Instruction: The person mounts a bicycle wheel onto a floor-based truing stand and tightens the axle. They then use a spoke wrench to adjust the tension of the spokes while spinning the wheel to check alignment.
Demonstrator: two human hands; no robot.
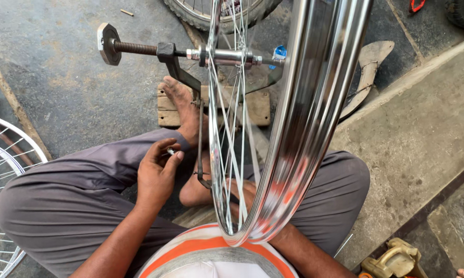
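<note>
Person sits on the concrete floor [72,77] w/ a chrome bicycle wheel [293,134] mounted upright in a truing stand [178,67], axle clamped across the top, rim running down btwn the knees. Left hand [157,172] is up beside the spokes, fingertips pinched on a small metal piece [170,151], prob. a spoke nipple or key; too small to tell which. Right hand [242,193] sits behind the spokes and rim, mostly hidden; cannot tell if it's gripping a spoke or just resting.

Risks, as a judgement: the small piece is held only at the fingertips, so a slip would drop it into the folds of the grey trousers or onto the floor. Fingers close to the spokes could get caught if the wheel turns. A bare foot [183,105] rests on the wooden base [211,108] of the stand; shifting it may rock the stand.

Around: a second wheel [5,170] lies at left, a tyre [211,13] at top, a worn sandal [368,72] at right near the raised concrete step, a yellowish tool [394,257] bottom right. The rim itself blocks most of the view of the right hand.
</note>
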